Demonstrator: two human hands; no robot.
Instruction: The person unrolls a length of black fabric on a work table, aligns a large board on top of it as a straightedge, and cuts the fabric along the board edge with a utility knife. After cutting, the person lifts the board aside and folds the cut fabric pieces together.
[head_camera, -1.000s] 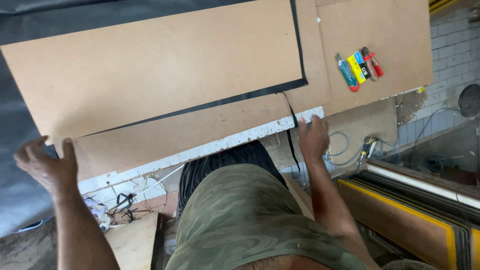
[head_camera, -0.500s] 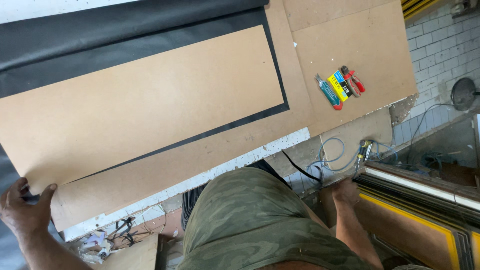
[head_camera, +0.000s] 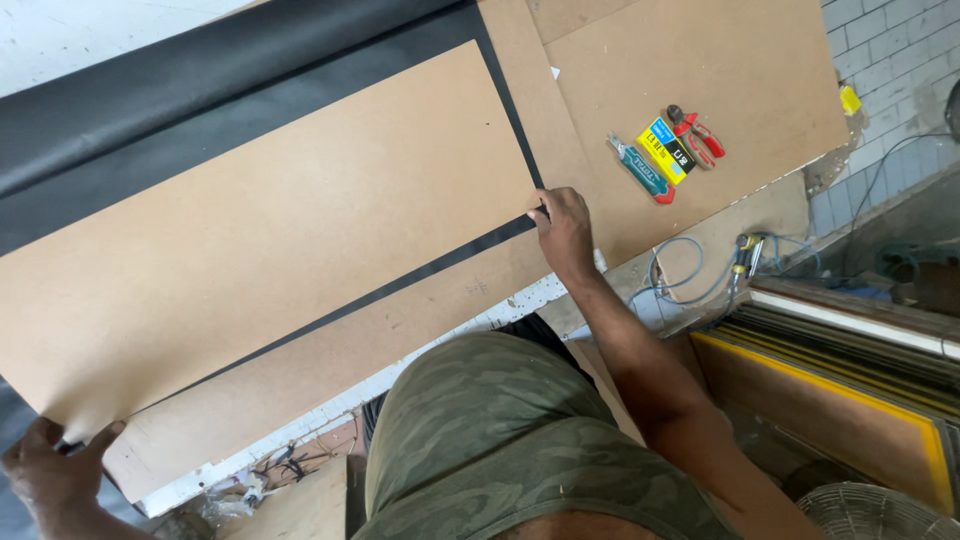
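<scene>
Brown fibreboard panel (head_camera: 270, 250) pinched at both near corners, left hand (head_camera: 50, 475) and right hand (head_camera: 562, 225) gripping, long axis spanning between, over black sheet (head_camera: 200, 110).

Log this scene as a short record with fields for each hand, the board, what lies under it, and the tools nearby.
left hand: grips near-left corner of long brown fibreboard panel
right hand: on the panel's near-right corner
under panel: black sheet, partly rolled
tools: teal utility knife, yellow box, red pliers
</scene>
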